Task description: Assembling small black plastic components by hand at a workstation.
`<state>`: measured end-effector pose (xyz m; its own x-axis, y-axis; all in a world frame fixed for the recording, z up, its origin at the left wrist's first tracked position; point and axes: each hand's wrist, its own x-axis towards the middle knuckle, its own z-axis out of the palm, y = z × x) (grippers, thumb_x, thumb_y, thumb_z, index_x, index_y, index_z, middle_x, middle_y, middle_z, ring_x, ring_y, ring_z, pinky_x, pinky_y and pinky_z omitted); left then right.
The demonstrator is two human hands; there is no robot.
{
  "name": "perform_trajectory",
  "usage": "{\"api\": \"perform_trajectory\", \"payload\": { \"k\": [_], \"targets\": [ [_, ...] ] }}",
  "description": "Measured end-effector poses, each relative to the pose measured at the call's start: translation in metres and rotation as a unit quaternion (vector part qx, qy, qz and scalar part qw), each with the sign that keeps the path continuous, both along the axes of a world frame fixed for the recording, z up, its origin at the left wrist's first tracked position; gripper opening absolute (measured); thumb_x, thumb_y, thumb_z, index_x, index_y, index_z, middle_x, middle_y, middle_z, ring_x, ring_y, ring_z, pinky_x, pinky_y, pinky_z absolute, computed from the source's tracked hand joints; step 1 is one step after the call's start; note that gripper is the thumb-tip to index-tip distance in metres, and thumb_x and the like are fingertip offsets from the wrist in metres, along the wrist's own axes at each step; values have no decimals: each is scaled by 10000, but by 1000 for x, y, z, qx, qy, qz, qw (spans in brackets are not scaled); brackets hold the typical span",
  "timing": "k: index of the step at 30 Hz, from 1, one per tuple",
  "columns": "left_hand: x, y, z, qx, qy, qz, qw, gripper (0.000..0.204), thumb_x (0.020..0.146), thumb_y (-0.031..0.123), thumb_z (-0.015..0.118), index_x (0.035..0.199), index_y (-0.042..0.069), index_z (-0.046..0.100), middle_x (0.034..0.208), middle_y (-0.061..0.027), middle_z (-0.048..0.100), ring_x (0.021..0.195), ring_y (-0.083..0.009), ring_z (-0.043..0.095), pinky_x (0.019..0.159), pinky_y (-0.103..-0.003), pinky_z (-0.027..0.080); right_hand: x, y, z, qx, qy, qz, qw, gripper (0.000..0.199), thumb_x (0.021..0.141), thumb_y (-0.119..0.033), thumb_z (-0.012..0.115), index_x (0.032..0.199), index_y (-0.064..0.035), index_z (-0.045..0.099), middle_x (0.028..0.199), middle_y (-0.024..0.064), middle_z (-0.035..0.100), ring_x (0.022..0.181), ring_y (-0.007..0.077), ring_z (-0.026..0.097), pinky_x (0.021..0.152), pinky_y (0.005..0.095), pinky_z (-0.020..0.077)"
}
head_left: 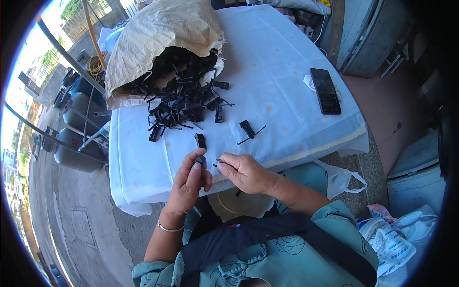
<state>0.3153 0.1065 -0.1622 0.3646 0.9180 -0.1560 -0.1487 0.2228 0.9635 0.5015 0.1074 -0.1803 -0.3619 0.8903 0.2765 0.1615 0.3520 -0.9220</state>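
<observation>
Where both hands meet, small black clip (201, 160) between left hand (190, 184) and right hand (245, 172).

Both forearms are bare, no gloves, no watch. The left hand (191, 179) has a thin silver bangle (170, 228) round the wrist, the right hand (245, 172) has nothing on it. Top is teal-green with thin dark squiggly line print, loose short sleeves, plus a wide dark navy strap (267, 234) running across the front

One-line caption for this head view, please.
Left hand holds a small black plastic part; right hand pinches a thin pin beside it.
</observation>
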Motion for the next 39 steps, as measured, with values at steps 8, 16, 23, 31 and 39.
{"api": "perform_trajectory", "payload": {
  "k": [8, 16, 23, 31, 39],
  "targets": [
    [10, -5, -18, 131, 32, -49, 990, 351, 972, 113, 354, 1313, 28, 362, 738, 0, 427, 609, -64, 364, 564, -199, 351, -11, -3, -3, -80, 111, 41, 990, 194, 933, -129, 460, 793, 5, 468, 642, 66, 534, 619, 96, 509, 588, 272, 451],
    [14, -6, -36, 249, 153, 3, 956, 364, 956, 72, 374, 1315, 14, 372, 746, 18, 455, 648, -54, 400, 606, -186, 366, -11, -2, 0, -80, 18, -1, 997, 175, 919, -107, 465, 791, 12, 473, 641, 79, 526, 629, 79, 472, 578, 290, 445],
    [25, -8, -37, 358, 226, 91, 901, 324, 885, -41, 410, 1202, -2, 458, 1001, -145, 514, 825, -224, 539, 746, -274, 439, -13, 3, -4, -68, -24, -16, 997, 179, 912, -105, 472, 780, 16, 473, 634, 84, 521, 613, 89, 459, 567, 291, 437],
    [24, -12, -35, 348, 185, 81, 916, 264, 913, 27, 434, 1177, 29, 442, 917, -121, 499, 748, -191, 505, 648, -288, 447, -2, 2, -3, -44, 0, 24, 999, 170, 913, -119, 482, 803, 10, 490, 615, 75, 502, 580, 99, 448, 542, 285, 421],
    [26, -6, -14, -116, -239, 72, 961, 240, 973, 281, 358, 1109, 102, 440, 699, -16, 402, 543, -95, 330, 499, -233, 314, 0, -4, 9, 9, 22, -1, 1000, 191, 939, -153, 459, 823, -4, 488, 612, 115, 484, 534, 165, 442, 530, 300, 406]
  ]
}}
